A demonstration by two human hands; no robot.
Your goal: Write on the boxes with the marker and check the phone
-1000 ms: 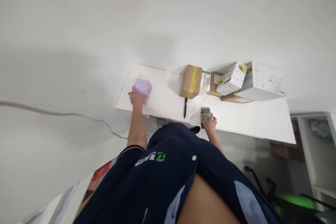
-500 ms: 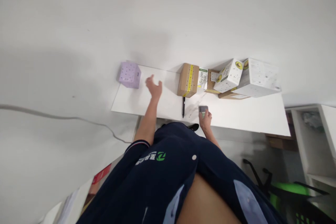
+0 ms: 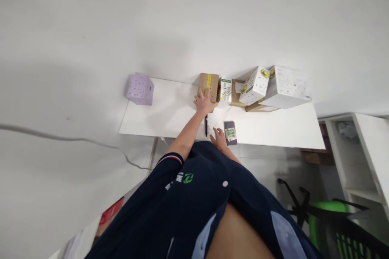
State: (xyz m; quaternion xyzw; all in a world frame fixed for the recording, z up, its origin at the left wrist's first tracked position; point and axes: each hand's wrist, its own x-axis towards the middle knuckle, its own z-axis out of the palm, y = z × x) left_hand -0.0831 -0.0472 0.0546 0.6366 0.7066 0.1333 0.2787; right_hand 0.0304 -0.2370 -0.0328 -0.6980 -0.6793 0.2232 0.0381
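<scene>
The brown cardboard box (image 3: 208, 85) stands at the back of the white table (image 3: 170, 117), against the wall, with a strip of yellow tape running down its top face. The left hand (image 3: 204, 102) lies on its near face, fingers spread and bent over the edge; I judge it as an open grasp that presses or begins to take the box, not yet a closed grip. The box looks stiff, with sharp corners and a matt surface, so a flat palm probably holds it well.

Just in front of it a black pen (image 3: 206, 125) lies on the table, pointing toward the person. The right hand (image 3: 219, 138) rests near the front edge, open and relaxed, fingertips beside a dark phone (image 3: 230, 132), which lies flat with a green picture on it. Whether the fingers touch the phone I cannot tell.

To the right of the brown box stand a narrow white carton with green print (image 3: 225, 90), another small brown box (image 3: 236, 93) and two white boxes with an avocado mark (image 3: 273, 87), which lean on each other in a loose pile against the wall. At the far left corner a lilac cube with small dots (image 3: 139, 88) sits apart, partly over the table edge.
</scene>
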